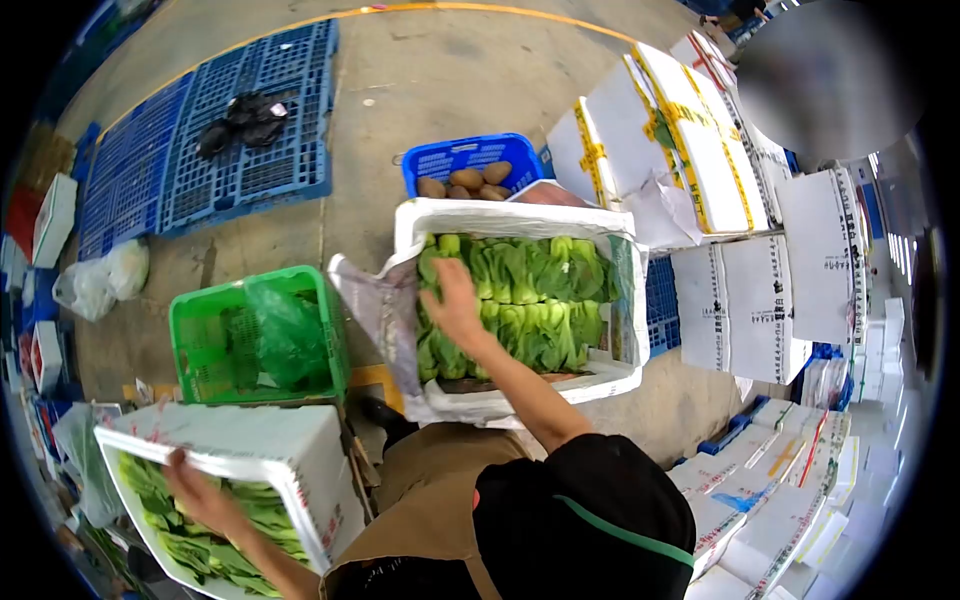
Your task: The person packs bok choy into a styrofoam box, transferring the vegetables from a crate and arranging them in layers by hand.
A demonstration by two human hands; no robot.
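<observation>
A white foam box [520,212] holds two rows of green leafy bok choy [540,270], stems meeting in the middle. My right hand [455,305] is over the left end of these rows, thumb and fingers apart, nothing visible in it. At the lower left, a second white foam box [310,470] holds more leafy greens [200,550]. Over those greens is my left hand [205,495], slightly blurred, its fingers extended and no vegetable seen in its grip. A sheet of paper [375,320] hangs over the left wall of the middle box.
A green crate [187,350] with a green plastic bag [285,335] stands at the left. Behind the middle box is a blue crate [465,150] of potatoes. Blue pallets [250,130] lie at the upper left. Stacked foam boxes [740,290] stand on the right.
</observation>
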